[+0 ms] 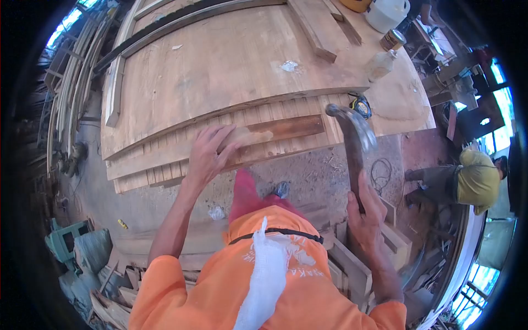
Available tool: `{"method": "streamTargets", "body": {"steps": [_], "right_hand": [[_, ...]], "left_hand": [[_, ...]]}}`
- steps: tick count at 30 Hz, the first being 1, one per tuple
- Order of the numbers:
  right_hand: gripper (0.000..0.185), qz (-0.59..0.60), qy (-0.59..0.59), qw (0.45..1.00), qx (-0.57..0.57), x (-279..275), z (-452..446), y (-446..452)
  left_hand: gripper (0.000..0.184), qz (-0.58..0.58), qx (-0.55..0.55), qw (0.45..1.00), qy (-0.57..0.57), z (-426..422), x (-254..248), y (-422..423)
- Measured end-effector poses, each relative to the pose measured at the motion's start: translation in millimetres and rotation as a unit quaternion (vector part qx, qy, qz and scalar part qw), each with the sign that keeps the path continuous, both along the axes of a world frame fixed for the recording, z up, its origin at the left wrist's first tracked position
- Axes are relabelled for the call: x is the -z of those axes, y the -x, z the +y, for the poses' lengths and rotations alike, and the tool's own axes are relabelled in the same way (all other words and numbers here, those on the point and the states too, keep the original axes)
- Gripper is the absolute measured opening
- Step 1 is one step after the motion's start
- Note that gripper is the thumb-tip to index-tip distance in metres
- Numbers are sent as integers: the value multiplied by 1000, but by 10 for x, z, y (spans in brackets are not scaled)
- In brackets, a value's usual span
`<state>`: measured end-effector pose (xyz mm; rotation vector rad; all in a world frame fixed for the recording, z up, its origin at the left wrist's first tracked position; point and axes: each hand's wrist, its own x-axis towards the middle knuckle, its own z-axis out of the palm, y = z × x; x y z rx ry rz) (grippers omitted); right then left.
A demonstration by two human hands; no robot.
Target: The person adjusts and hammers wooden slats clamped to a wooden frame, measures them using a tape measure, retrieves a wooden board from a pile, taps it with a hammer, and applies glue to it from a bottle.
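Observation:
A claw hammer (pixel 353 144) is gripped by its handle in my right hand (pixel 366 212), its metal head raised near the table's front edge. My left hand (pixel 209 151) lies with fingers apart on a long wooden board (pixel 170 155), whose right part is darker reddish brown. Under that board is a slatted wooden panel (pixel 331 127) along the front of the table. Behind it rests a large flat wood sheet (pixel 220 60). Close to the hammer head sits a tape measure (pixel 360 104).
Loose timber strips (pixel 311 33) lie on the far part of the sheet. A tin can (pixel 392 39), a clear bottle (pixel 381 65) and a white jug (pixel 386 14) stand at the back right. Another person (pixel 476 179) in a yellow top is at the right. Wood offcuts (pixel 352 269) surround my right side.

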<state>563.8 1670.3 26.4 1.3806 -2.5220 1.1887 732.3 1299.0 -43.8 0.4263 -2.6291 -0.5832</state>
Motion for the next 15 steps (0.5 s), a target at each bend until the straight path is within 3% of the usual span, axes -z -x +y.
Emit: {"method": "streamTargets", "body": {"steps": [4, 6, 7, 9, 12, 13, 14, 15], "right_hand": [[65, -14, -85, 996, -17, 112, 7, 4], [63, -128, -156, 979, 35, 20, -71, 42], [63, -129, -156, 979, 35, 24, -55, 18], [62, -92, -48, 993, 52, 44, 34, -37], [62, -29, -51, 998, 6, 147, 48, -57], [62, 6, -69, 997, -25, 105, -41, -61], [61, -157, -259, 953, 35, -52, -85, -46], [61, -157, -257, 953, 40, -104, -112, -60]], "left_hand": [[46, -1, 6, 1000, 0, -16, -30, 18], [46, 4, 10, 1000, -2, -28, -1, 20], [46, 4, 14, 1000, -4, -45, 5, 11], [47, 1, 9, 1000, -10, -56, 12, 2], [48, -4, 6, 1000, -15, -60, 4, -1], [48, -4, 6, 1000, -16, -42, 6, -3], [48, -5, 10, 1000, -18, -23, 12, -13], [48, -9, 13, 1000, -19, -38, 8, -8]]}}
